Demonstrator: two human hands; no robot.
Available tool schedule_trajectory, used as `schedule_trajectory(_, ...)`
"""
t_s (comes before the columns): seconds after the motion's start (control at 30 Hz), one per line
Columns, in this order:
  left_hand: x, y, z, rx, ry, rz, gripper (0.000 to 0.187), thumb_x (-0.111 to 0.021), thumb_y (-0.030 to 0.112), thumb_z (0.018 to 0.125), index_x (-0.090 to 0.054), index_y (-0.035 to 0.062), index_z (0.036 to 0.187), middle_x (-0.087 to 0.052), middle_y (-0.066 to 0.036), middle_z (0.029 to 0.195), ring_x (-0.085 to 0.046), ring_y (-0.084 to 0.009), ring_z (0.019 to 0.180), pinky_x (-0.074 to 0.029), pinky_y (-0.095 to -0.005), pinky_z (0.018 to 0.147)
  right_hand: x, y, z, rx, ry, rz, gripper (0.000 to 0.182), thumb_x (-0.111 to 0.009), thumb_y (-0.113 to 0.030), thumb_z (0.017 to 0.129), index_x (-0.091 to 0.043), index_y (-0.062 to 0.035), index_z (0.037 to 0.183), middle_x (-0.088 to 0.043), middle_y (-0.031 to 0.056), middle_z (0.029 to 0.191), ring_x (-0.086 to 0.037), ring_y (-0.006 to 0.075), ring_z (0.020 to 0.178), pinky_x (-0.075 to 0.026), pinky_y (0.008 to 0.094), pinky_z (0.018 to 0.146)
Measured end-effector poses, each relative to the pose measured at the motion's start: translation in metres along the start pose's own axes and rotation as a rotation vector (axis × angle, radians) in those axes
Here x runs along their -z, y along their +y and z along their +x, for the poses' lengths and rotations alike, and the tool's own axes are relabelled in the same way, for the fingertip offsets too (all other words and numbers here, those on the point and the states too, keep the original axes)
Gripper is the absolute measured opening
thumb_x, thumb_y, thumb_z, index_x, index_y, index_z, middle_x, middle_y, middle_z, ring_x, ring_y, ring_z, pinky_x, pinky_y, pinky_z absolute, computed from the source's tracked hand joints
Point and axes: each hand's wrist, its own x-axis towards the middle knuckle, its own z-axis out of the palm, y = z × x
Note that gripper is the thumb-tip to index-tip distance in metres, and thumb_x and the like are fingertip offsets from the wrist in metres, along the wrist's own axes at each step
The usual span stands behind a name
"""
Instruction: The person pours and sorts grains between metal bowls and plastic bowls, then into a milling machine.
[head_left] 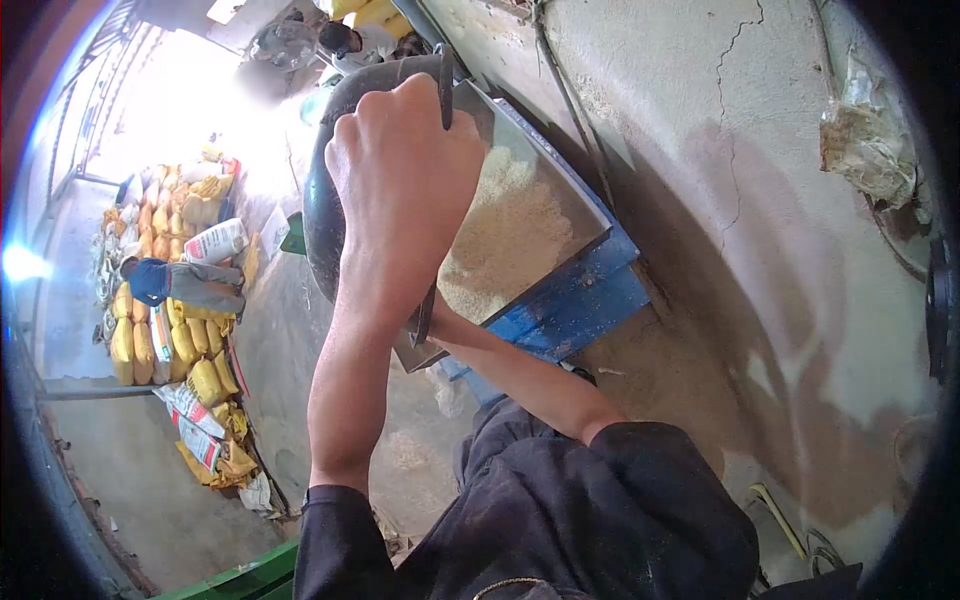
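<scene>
My left hand is closed in a fist around the handle or rim of a black bucket. It covers much of the bucket, which is tilted beside a metal hopper. A heap of pale grain, like rice, lies in the hopper. My right forearm crosses behind my left wrist toward the bucket's lower side. The right hand itself is hidden there, so its fingers do not show.
Under the hopper is a blue machine body, close to a cracked wall. At left, a person is by stacked yellow sacks. Another person is at the top. A green edge shows at lower left.
</scene>
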Motion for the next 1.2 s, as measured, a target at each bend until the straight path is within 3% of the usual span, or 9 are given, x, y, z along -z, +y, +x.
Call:
schedule_trajectory(0.17, 0.007, -0.022, -0.003, 0.080, 0.049, 0.037, 0.031, -0.063, 0.029, 0.072, -0.055, -0.0013, 0.069, -0.055, -0.018, 0.062, -0.057, -0.0305, 0.059, -0.044, -0.0391, 0.059, 0.029, 0.010, 0.019, 0.129, -0.079, -0.199, 0.055, -0.067, -0.021, 0.078, -0.044, 0.0061, 0.120, -0.058, 0.0177, 0.109, -0.061, 0.0211, 0.092, -0.050, 0.0322, 0.074)
schedule_trajectory(0.3, 0.031, -0.053, -0.004, 0.178, -0.022, 0.055, 0.036, -0.064, 0.030, 0.071, -0.053, -0.0046, 0.067, -0.056, -0.018, 0.060, -0.056, -0.0318, 0.058, -0.044, -0.0401, 0.060, 0.019, -0.042, -0.027, 0.008, -0.032, -0.300, 0.064, -0.071, -0.021, 0.074, -0.038, 0.0016, 0.125, -0.054, 0.0166, 0.112, -0.059, 0.0220, 0.095, -0.052, 0.0314, 0.069)
schedule_trajectory(0.4, 0.040, -0.079, -0.012, 0.240, 0.098, -0.116, 0.039, -0.068, 0.028, 0.072, -0.048, -0.0046, 0.064, -0.043, -0.010, 0.053, -0.042, -0.0192, 0.051, -0.038, -0.0339, 0.054, 0.026, -0.031, -0.014, 0.231, 0.034, -0.546, 0.066, -0.071, -0.021, 0.074, -0.037, 0.0028, 0.125, -0.056, 0.0183, 0.110, -0.060, 0.0266, 0.094, -0.051, 0.0346, 0.074)
schedule_trajectory(0.47, 0.046, -0.098, -0.020, 0.297, 0.180, -0.183, 0.038, -0.070, 0.022, 0.074, -0.044, -0.0021, 0.061, -0.035, -0.003, 0.054, -0.033, -0.0108, 0.054, -0.031, -0.0293, 0.052, 0.027, -0.027, -0.010, 0.641, 0.357, -1.021, 0.064, -0.072, -0.021, 0.073, -0.038, 0.0028, 0.122, -0.058, 0.0200, 0.106, -0.061, 0.0321, 0.092, -0.050, 0.0367, 0.078)
schedule_trajectory(0.73, 0.053, -0.161, -0.074, 0.387, 0.256, -0.700, 0.039, -0.070, 0.012, 0.076, -0.037, 0.0067, 0.057, -0.038, 0.004, 0.060, -0.033, -0.0064, 0.059, -0.029, -0.0212, 0.055, 0.024, -0.046, -0.009, 0.577, 0.506, -0.701, 0.047, -0.065, -0.019, 0.079, -0.042, -0.0059, 0.118, -0.062, 0.0209, 0.093, -0.061, 0.0303, 0.090, -0.046, 0.0367, 0.078)
schedule_trajectory(0.93, 0.071, -0.210, -0.124, 0.286, 0.298, -0.750, 0.035, -0.068, 0.015, 0.078, -0.040, 0.0105, 0.059, -0.043, 0.004, 0.061, -0.035, -0.0065, 0.062, -0.031, -0.0216, 0.062, 0.009, -0.002, -0.009, 0.843, 0.683, -0.523, 0.036, -0.062, -0.019, 0.082, -0.049, -0.0019, 0.111, -0.063, 0.0221, 0.093, -0.062, 0.0319, 0.087, -0.046, 0.0389, 0.078)
schedule_trajectory(1.0, 0.073, -0.226, -0.129, 0.224, 0.309, -0.771, 0.034, -0.068, 0.016, 0.078, -0.041, 0.0102, 0.059, -0.043, 0.003, 0.061, -0.035, -0.0069, 0.062, -0.031, -0.0219, 0.062, 0.002, 0.006, -0.014, 1.047, 0.562, -0.371, 0.037, -0.061, -0.018, 0.083, -0.047, -0.0022, 0.113, -0.063, 0.0193, 0.092, -0.062, 0.0240, 0.085, -0.047, 0.0352, 0.076)
schedule_trajectory(1.03, 0.076, -0.237, -0.135, 0.195, 0.305, -0.763, 0.033, -0.068, 0.016, 0.078, -0.041, 0.0100, 0.059, -0.043, 0.003, 0.061, -0.035, -0.0070, 0.062, -0.031, -0.0221, 0.062, -0.003, 0.011, -0.036, 0.821, 0.511, -0.210, 0.033, -0.059, -0.014, 0.085, -0.047, -0.0022, 0.113, -0.064, 0.0157, 0.091, -0.060, 0.0171, 0.082, -0.046, 0.0303, 0.072)
schedule_trajectory(1.2, 0.081, -0.261, -0.157, 0.010, 0.266, -0.786, 0.032, -0.068, 0.018, 0.078, -0.044, 0.0093, 0.060, -0.043, 0.003, 0.060, -0.036, -0.0079, 0.062, -0.031, -0.0228, 0.062, -0.019, 0.046, -0.112, 0.870, 0.567, -0.043, 0.028, -0.056, -0.012, 0.088, -0.046, -0.0025, 0.112, -0.065, 0.0126, 0.087, -0.059, 0.0139, 0.076, -0.045, 0.0279, 0.067)
